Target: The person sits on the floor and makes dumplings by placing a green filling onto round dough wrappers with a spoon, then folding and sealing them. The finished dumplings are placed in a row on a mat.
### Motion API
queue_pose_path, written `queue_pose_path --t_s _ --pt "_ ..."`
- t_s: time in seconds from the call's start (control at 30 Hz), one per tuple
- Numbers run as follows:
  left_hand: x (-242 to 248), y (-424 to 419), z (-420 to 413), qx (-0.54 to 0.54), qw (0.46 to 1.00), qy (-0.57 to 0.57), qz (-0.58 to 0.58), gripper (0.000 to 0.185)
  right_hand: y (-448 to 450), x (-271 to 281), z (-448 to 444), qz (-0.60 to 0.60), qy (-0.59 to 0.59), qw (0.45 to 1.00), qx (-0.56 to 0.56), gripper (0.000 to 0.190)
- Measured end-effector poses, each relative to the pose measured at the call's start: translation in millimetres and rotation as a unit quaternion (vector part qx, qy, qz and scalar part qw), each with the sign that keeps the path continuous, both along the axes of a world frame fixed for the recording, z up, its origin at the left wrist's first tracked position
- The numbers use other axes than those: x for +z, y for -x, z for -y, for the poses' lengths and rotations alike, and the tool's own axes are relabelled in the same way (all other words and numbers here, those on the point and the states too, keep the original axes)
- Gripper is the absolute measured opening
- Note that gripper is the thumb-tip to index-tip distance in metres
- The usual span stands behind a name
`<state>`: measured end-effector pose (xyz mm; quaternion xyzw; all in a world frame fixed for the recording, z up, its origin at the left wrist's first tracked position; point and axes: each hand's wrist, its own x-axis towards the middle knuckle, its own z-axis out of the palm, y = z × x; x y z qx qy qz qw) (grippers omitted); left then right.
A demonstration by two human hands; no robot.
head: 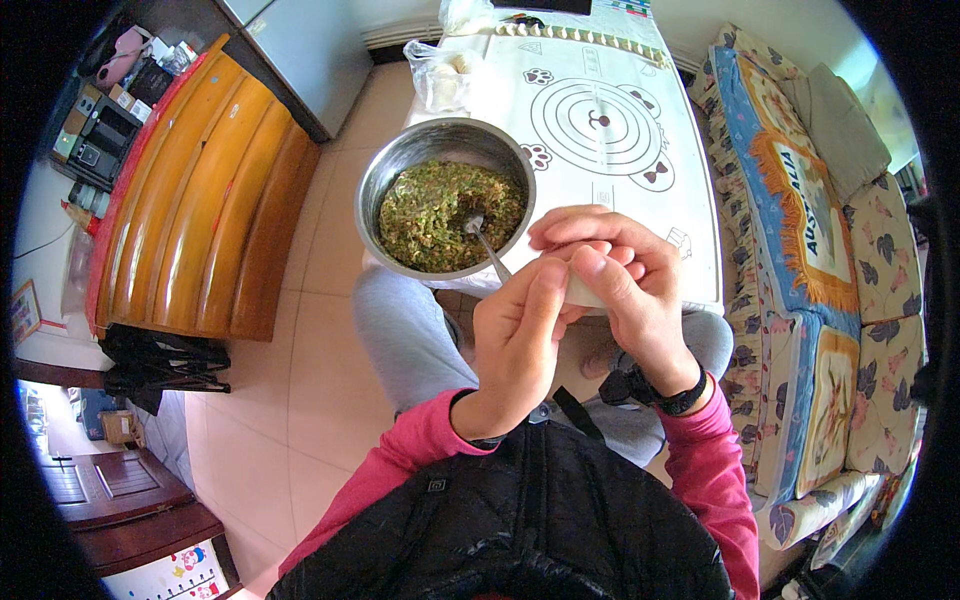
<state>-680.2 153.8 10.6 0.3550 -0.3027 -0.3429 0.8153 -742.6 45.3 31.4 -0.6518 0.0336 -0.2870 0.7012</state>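
Observation:
Both hands meet in front of me, just past the near edge of the table. My left hand [517,330] and my right hand [637,277] pinch a pale dough wrapper [589,292] between thumbs and fingers; most of it is hidden. Left of them stands a steel bowl [370,225] of chopped green filling [427,217]. A metal spoon [489,247] rests in the filling, its handle pointing toward my hands. At the table's far end lies a row of small pale dumplings [577,34].
A white mat [510,82] printed with a bear and circles covers the table. Behind the bowl sits a clear plastic bag [442,79] with pale contents. A patterned sofa [817,300] stands at right, a curved wooden cabinet [195,202] at left.

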Motion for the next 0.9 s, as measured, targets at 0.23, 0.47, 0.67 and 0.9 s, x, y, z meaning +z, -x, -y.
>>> queue_pose_path --t_s 0.23,0.47,0.67,0.9 --pt "2 12 4 0.009 0.989 0.038 -0.140 0.041 -3 2 2 0.019 0.038 0.996 0.073 0.028" --pt "4 24 -6 -0.009 0.992 0.047 -0.114 0.037 -7 0 7 0.145 0.245 0.958 0.032 0.030" --pt "13 35 -6 0.074 0.994 0.015 -0.075 0.033 -13 -4 5 0.217 0.279 0.935 -0.001 0.024" --pt "16 34 -7 0.084 0.996 0.009 -0.019 0.037 -16 -2 5 0.265 0.296 0.917 -0.025 0.021"
